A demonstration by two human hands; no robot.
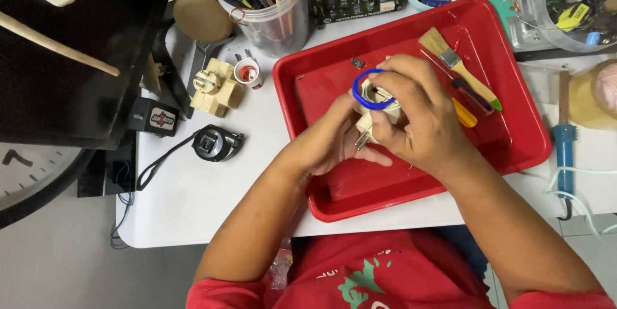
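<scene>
While both hands meet over the red tray [514, 148], left hand [334, 145] and right hand [421, 122] fingers pinch – seemingly – a cream plug [373, 113].

Both hands meet over the middle of a red tray [514, 148], the left hand [331, 142] and right hand [418, 116] closed around a cream plug [369, 119] with a blue ring [369, 90]. Just beyond the right hand, a paintbrush [457, 66] and a screwdriver with a yellow handle [464, 113] block that side of the tray; its near corner, below the right wrist, lies bare. Left of the left hand, open white counter [205, 199] runs to the edge, broken by a black tape measure [215, 143], a cream adapter [217, 87] and a clear cup of tools [276, 16] farther off. A blue soldering iron [565, 148] lies outside the tray's right rim.
</scene>
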